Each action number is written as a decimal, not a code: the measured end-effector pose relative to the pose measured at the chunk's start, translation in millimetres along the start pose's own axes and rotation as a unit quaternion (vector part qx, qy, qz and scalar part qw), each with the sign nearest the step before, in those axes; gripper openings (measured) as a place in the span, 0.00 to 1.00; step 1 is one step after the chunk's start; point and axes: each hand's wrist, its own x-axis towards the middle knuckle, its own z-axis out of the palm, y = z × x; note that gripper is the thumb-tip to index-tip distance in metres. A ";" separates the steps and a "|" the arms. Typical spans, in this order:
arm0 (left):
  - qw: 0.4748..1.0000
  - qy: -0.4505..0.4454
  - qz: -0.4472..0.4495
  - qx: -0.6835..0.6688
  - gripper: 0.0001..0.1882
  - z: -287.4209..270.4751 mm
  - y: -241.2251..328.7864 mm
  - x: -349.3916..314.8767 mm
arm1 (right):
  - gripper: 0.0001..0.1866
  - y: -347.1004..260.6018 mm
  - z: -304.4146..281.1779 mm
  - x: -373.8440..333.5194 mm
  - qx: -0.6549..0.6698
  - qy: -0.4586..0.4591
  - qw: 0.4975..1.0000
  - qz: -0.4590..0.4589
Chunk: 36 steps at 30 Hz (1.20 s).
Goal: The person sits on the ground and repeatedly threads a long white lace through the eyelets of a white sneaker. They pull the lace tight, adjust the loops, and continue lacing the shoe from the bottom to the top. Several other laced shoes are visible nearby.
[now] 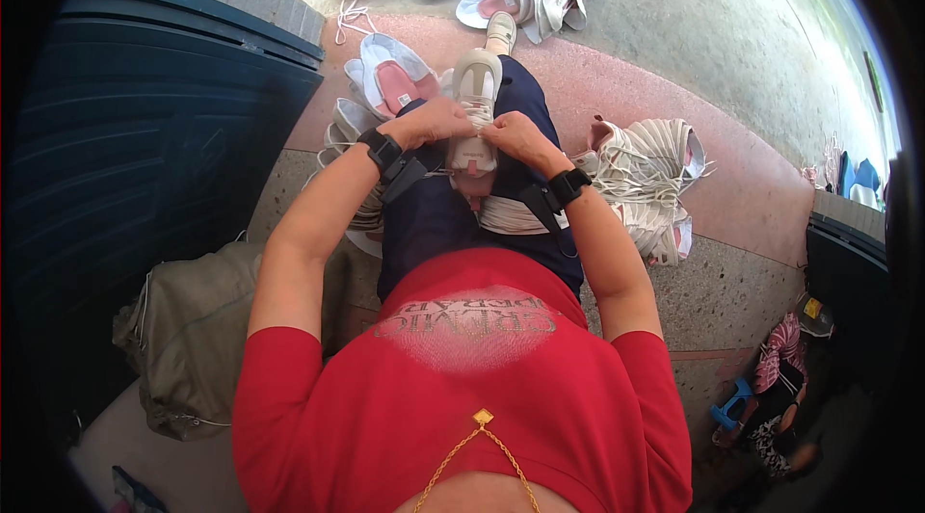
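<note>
Gold necklace (482, 419) nearest, bottom centre. Upper centre: beige shoe (472, 155) on lap, left hand (436, 122) and right hand (520, 140) both pinching laces (477, 112). Risk here: slack pinch could lose them; uneven pull could twist shoe off dark trousers (525, 94).

Left fingers (460, 121) and right fingers (494, 131) meet over a pale shoe (475, 81), probably pinching its laces (478, 111).

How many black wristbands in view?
2: the left wristband on the wrist behind the left hand, the right wristband on the wrist behind the right hand.
</note>
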 end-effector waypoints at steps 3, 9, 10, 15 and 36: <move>0.997 0.038 0.068 0.012 0.17 -4.4 -7.2 -4.1 | 0.18 -1.4 -13.7 -5.6 0.055 -0.046 0.996 0.046; 0.989 0.064 0.103 0.079 0.16 -8.7 -23.0 -7.2 | 0.15 0.6 -25.2 -27.8 -0.063 -0.019 0.996 0.059; 0.980 0.090 0.125 0.125 0.17 -8.8 -23.4 -5.4 | 0.13 -0.2 -20.7 -27.5 -0.116 0.012 0.993 0.023; 0.983 0.107 0.119 0.086 0.16 -8.2 -23.1 -3.2 | 0.08 -5.8 -3.0 -16.3 -0.149 0.168 0.935 -0.274; 0.935 0.213 0.222 0.176 0.11 3.8 -17.6 -17.8 | 0.14 7.5 -4.1 -19.5 -0.127 0.166 0.937 -0.279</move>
